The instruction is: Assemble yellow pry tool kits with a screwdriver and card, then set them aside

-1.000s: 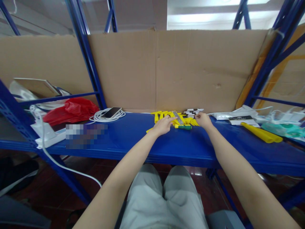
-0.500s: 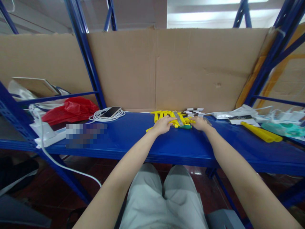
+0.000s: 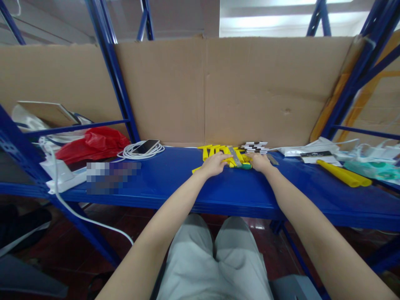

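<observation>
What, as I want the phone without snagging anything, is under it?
The phone rests on coiled white cable, visible beside it on the blue shelf; whatever lies under its middle is covered.

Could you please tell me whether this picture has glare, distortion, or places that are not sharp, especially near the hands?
Head view: the bright ceiling area at upper right is nearly washed out; head view: the blue posts lean outward toward the top, probably wide-lens distortion; head view: the yellow pieces by the left hand and right hand look soft, their edges hard to separate.
</observation>
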`<state>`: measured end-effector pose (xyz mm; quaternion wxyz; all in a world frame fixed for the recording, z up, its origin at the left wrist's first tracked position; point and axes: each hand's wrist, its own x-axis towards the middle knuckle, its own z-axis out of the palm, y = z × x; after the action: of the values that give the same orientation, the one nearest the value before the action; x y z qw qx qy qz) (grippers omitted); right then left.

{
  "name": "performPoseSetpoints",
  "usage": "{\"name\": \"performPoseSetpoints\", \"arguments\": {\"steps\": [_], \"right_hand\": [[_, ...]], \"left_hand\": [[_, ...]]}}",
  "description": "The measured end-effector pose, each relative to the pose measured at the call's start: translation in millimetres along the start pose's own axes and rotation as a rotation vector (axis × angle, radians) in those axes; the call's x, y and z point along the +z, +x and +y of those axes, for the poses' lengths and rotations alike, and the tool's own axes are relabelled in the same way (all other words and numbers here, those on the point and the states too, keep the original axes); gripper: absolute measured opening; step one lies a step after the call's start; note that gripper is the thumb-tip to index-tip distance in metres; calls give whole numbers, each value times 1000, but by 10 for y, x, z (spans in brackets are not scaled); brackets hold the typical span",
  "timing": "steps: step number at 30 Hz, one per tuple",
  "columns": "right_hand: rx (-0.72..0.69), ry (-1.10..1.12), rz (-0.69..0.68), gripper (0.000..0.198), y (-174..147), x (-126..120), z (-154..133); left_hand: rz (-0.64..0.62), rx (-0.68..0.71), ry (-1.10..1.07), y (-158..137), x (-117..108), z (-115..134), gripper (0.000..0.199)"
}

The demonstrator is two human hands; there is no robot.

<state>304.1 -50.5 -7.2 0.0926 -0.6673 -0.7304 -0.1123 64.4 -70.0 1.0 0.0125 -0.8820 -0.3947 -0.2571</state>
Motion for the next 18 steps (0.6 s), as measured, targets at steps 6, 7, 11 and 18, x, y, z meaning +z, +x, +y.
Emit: {"name": "performPoseSetpoints", "arguments": {"steps": [6,7,11,18], "right_hand": [[13,-16,-74,52,27,30,9],[16,-24,-78,51,28,27,7],[12,-31,-98,51,23,11,-7],[17,22,-113,50,40,50,28]], "left_hand": [[-2,5,5,5,11,-17,41],[-2,4,4,4,11,-16,40],[-1,-1,3,1,10,-9,40],[8,4,17,8,25,-18,41]]}}
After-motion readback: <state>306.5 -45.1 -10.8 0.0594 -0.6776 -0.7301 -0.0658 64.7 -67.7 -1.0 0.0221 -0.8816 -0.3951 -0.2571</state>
